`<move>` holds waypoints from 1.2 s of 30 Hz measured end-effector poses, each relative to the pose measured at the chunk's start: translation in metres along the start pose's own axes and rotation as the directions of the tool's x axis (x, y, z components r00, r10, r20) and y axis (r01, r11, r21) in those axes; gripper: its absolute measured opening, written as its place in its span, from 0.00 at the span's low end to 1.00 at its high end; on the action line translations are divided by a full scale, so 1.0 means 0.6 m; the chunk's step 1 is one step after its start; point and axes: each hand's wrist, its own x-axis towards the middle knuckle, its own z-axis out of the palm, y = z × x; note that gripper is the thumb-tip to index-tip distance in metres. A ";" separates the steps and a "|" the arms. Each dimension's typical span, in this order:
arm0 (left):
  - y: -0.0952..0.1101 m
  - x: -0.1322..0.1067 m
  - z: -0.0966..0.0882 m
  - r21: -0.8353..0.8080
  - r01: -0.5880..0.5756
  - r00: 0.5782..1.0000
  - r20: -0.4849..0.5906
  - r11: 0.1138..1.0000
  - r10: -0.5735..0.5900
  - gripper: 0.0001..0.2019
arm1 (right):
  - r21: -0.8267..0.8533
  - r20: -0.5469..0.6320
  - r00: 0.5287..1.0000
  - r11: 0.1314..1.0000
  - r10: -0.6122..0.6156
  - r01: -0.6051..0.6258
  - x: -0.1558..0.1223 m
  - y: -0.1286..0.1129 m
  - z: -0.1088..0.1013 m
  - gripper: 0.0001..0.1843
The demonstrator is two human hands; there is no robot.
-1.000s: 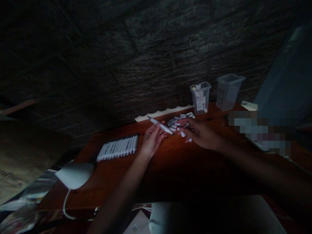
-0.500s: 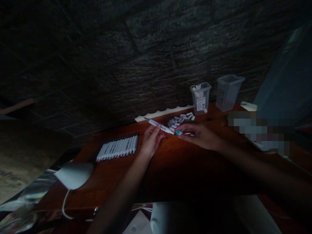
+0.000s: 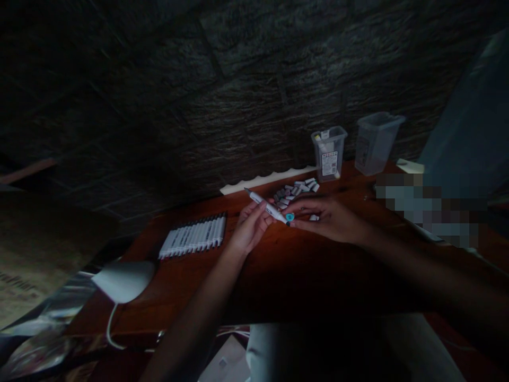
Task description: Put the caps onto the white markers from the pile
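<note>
In my left hand (image 3: 251, 227) is a white marker (image 3: 267, 208), pinched between thumb and fingers and slanting down to the right. Its upper left end is dark and narrow, and a dark nib shows at the lower right end. The fingers of my right hand (image 3: 326, 216) close on a marker cap with a teal end (image 3: 290, 217), right beside that lower nib; I cannot tell whether they touch. A small white piece, probably another cap (image 3: 314, 218), shows by my right palm. Behind my hands lies a pile of loose white caps (image 3: 304, 186).
A row of white markers (image 3: 194, 236) lies side by side on the wooden desk (image 3: 278, 286), left of my hands. Two clear plastic containers (image 3: 330, 154) stand at the back right. A white lamp-like object (image 3: 125, 281) with a cord sits at front left. A wavy white strip (image 3: 266, 180) runs along the wall.
The marker's lower end has moved slightly down and right, and its upper end has shifted right. The teal cap has moved slightly left towards the nib. The view has shifted a little.
</note>
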 end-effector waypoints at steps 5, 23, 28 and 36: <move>0.007 -0.005 0.005 -0.009 -0.007 1.000 0.029 1.000 0.007 0.08 | 0.026 -0.008 1.000 0.999 0.021 -0.021 -0.001 -0.002 0.006 0.13; 0.011 -0.009 0.003 0.019 -0.048 0.995 0.092 0.999 0.046 0.13 | -0.067 -0.056 0.997 0.997 -0.047 0.043 -0.006 -0.007 0.005 0.12; 0.005 -0.007 0.001 0.040 -0.048 0.996 0.081 0.998 0.044 0.14 | -0.054 -0.065 0.997 0.997 -0.050 0.046 -0.006 -0.008 0.005 0.10; 0.008 -0.014 -0.005 0.140 0.018 0.989 0.140 0.990 -0.038 0.14 | -0.150 -0.079 0.993 0.986 -0.084 0.071 -0.003 -0.014 -0.003 0.08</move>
